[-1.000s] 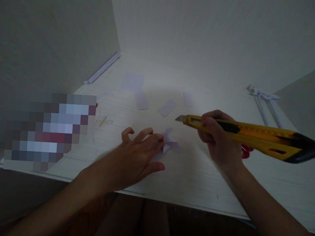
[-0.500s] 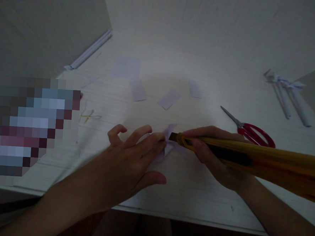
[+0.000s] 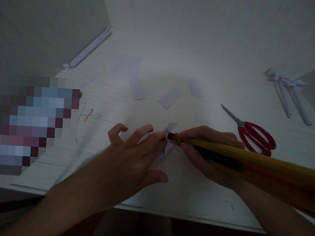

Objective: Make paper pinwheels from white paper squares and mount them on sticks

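My left hand (image 3: pixel 134 155) is spread, its thumb apart and its index and middle fingertips pressing a small folded piece of pale paper (image 3: pixel 170 127) onto the table. My right hand (image 3: pixel 206 149) is closed around a long yellow-brown tool (image 3: pixel 266 171) with a black inset along its body. I cannot tell what kind of tool it is. Its short, flat, dark tip meets the paper just right of my left fingertips. Part of the paper is hidden under my left fingers. Red-handled scissors (image 3: pixel 255 136) lie partly open just beyond my right hand.
Several pale paper pieces (image 3: pixel 169 98) lie across the middle of the white table (image 3: pixel 208 206). Paper rolls (image 3: pixel 91 48) rest along the left wall, and two more (image 3: pixel 299 105) stand out at the far right. Thin rubber bands (image 3: pixel 89 115) lie left; a blurred-out patch covers the left edge.
My right hand and the yellow-brown tool have shifted slightly left, and the tool's rear end has dropped. More of the scissors' handles shows. My left hand has barely moved.
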{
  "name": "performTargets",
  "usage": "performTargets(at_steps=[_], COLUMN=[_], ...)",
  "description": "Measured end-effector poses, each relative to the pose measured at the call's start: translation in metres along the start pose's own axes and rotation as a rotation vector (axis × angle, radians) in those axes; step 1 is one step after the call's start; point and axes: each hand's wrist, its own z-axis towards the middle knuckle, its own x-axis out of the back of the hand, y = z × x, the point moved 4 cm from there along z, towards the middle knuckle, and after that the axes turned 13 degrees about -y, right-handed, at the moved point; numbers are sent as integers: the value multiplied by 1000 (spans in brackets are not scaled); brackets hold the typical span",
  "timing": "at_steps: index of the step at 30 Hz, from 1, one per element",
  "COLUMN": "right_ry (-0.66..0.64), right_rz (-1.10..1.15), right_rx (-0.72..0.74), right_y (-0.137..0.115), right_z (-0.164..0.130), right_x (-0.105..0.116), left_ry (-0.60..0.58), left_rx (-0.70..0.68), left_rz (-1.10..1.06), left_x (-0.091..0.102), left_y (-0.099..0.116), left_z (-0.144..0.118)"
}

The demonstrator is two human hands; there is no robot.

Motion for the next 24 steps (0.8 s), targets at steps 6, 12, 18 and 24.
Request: performTargets(at_steps=[6,12,18,24], right_ry=[-10,17,14,3], right_rz=[-17,23,19,34], right_rx=[-43,-40,-20,10], right_y=[6,8,7,3], right_z=[-7,-12,-12,-11], right_x=[-7,-13,-17,-17], left_ry=[10,29,11,75], left_rx=[18,13,17,58], left_rz=[29,60,41,53], left_x=[-3,-4,-7,-4], left_y=[3,5,4,6], left_z=[1,1,0,3])
